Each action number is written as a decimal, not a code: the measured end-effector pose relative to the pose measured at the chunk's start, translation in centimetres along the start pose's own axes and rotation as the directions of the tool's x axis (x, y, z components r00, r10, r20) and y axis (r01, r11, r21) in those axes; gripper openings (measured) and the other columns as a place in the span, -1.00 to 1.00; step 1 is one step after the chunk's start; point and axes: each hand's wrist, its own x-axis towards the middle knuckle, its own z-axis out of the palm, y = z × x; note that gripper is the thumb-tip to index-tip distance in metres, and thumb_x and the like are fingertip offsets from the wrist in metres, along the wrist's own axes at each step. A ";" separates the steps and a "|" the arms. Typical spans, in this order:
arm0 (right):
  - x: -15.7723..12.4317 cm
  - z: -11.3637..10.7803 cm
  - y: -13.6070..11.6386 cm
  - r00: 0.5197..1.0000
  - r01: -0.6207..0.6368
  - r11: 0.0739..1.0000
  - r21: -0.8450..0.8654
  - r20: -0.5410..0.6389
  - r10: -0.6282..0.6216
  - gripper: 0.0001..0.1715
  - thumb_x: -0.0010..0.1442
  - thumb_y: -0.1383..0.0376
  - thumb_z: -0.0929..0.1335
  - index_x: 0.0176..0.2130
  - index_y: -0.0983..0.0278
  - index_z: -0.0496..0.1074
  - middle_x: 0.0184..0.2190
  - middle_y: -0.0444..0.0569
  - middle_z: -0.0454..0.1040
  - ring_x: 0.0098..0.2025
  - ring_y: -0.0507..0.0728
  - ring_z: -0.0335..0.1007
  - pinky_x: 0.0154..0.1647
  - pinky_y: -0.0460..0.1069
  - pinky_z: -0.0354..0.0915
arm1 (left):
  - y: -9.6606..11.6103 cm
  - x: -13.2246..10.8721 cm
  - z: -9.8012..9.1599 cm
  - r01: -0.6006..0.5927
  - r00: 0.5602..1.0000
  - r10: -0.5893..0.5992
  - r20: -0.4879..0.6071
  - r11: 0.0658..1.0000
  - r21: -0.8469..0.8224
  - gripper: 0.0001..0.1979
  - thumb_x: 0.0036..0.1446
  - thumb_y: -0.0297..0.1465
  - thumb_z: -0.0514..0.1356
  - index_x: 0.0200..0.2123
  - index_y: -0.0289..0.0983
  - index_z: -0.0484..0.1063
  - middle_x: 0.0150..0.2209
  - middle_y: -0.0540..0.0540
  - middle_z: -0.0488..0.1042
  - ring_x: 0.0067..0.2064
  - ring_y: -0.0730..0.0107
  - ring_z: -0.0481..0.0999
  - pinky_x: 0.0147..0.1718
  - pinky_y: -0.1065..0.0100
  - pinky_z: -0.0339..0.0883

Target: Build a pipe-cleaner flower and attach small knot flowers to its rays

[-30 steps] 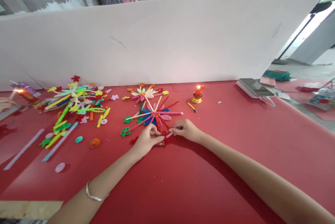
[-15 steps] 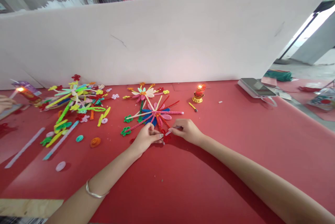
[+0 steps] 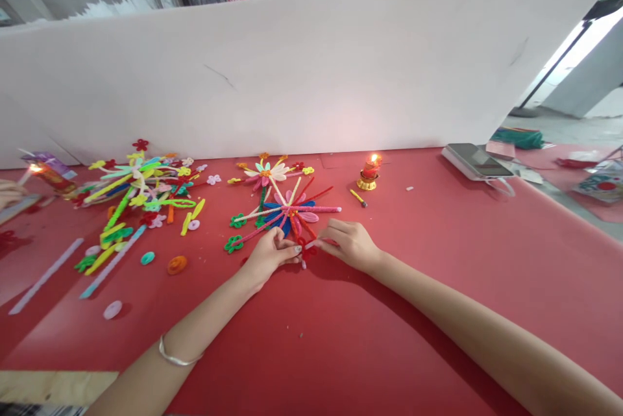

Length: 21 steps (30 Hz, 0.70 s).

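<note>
My left hand [image 3: 269,254] and my right hand [image 3: 348,243] meet over the red table [image 3: 438,260], both pinching a small red pipe-cleaner flower [image 3: 306,251] on a pale stick. The left fingers grip the flower end, and the right fingers hold the stick. Just beyond them lies a bundle of pipe-cleaner flowers [image 3: 285,208] in pink, blue, red and white, its stems fanned out. A silver bracelet [image 3: 178,357] circles my left wrist.
A lit candle in a gold holder [image 3: 368,174] burns behind the bundle, a yellow stick [image 3: 357,198] beside it. A bigger heap of coloured flowers [image 3: 141,192] lies left. Another person's hand [image 3: 8,192] and a second flame are far left. A white device [image 3: 474,163] sits right.
My hands have shifted slightly closer together on the red flower, and my right hand's fingers have turned a little. Everything else stays where it was.
</note>
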 end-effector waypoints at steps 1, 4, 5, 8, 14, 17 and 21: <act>0.0 -0.1 0.0 1.000 0.022 0.999 -0.022 -0.012 -0.023 -0.61 0.27 0.15 0.18 -0.38 0.31 0.44 -0.53 -0.05 0.38 -0.53 -0.04 0.21 -0.49 -0.13 0.09 | 0.1 0.0 0.0 0.004 1.000 -0.004 0.001 1.000 -0.001 -0.42 -0.29 -0.35 0.42 -0.48 -0.23 -0.03 -0.57 0.15 0.41 -0.49 0.55 0.47 -0.43 0.46 0.38; 0.0 -0.2 -0.1 0.999 0.049 0.997 -0.063 -0.017 -0.050 -0.61 0.28 0.16 0.18 -0.38 0.31 0.44 -0.54 -0.06 0.37 -0.54 -0.05 0.21 -0.49 -0.13 0.09 | 0.2 -0.1 0.1 0.008 1.000 -0.008 0.004 1.000 0.002 -0.42 -0.29 -0.35 0.42 -0.49 -0.23 -0.03 -0.56 0.15 0.41 -0.49 0.55 0.47 -0.44 0.47 0.37; 0.0 -0.2 -0.1 0.999 0.047 0.997 -0.069 -0.012 -0.048 -0.61 0.28 0.16 0.18 -0.37 0.31 0.44 -0.54 -0.06 0.38 -0.53 -0.05 0.22 -0.49 -0.13 0.09 | 0.2 -0.2 0.1 0.008 1.000 -0.008 0.005 1.000 0.003 -0.42 -0.29 -0.34 0.42 -0.49 -0.23 -0.04 -0.56 0.14 0.41 -0.49 0.55 0.47 -0.44 0.47 0.36; 0.0 -0.2 -0.1 0.998 0.058 0.996 -0.069 -0.013 -0.059 -0.63 0.28 0.18 0.18 -0.37 0.30 0.43 -0.52 -0.06 0.39 -0.52 -0.05 0.23 -0.48 -0.13 0.10 | 0.1 -0.2 0.1 0.004 1.000 -0.004 0.017 1.000 0.001 -0.42 -0.28 -0.34 0.41 -0.48 -0.23 -0.04 -0.55 0.13 0.41 -0.49 0.55 0.47 -0.44 0.48 0.36; 0.0 -0.2 -0.1 0.995 0.097 0.991 -0.091 -0.025 -0.100 -0.68 0.27 0.19 0.20 -0.35 0.30 0.41 -0.52 -0.07 0.38 -0.54 -0.06 0.22 -0.47 -0.13 0.12 | -0.1 0.1 -0.1 -0.004 1.000 0.004 0.008 1.000 0.006 -0.41 -0.30 -0.33 0.42 -0.49 -0.23 -0.04 -0.55 0.13 0.41 -0.49 0.51 0.49 -0.44 0.46 0.37; 0.0 -0.2 0.0 0.996 0.093 0.991 -0.093 0.008 -0.093 -0.67 0.28 0.19 0.18 -0.33 0.29 0.41 -0.51 -0.07 0.37 -0.53 -0.06 0.23 -0.47 -0.13 0.12 | 0.1 0.0 -0.1 -0.001 1.000 0.001 0.019 1.000 0.000 -0.41 -0.29 -0.32 0.42 -0.49 -0.23 -0.05 -0.55 0.13 0.41 -0.49 0.51 0.49 -0.44 0.46 0.37; -0.1 -0.1 0.1 0.995 0.101 0.991 -0.092 0.008 -0.101 -0.68 0.28 0.20 0.18 -0.33 0.29 0.41 -0.48 -0.06 0.40 -0.51 -0.06 0.25 -0.46 -0.13 0.13 | 0.2 -0.1 -0.1 0.009 1.000 -0.009 0.023 1.000 -0.002 -0.39 -0.29 -0.33 0.42 -0.49 -0.22 -0.07 -0.56 0.14 0.42 -0.51 0.53 0.48 -0.46 0.49 0.35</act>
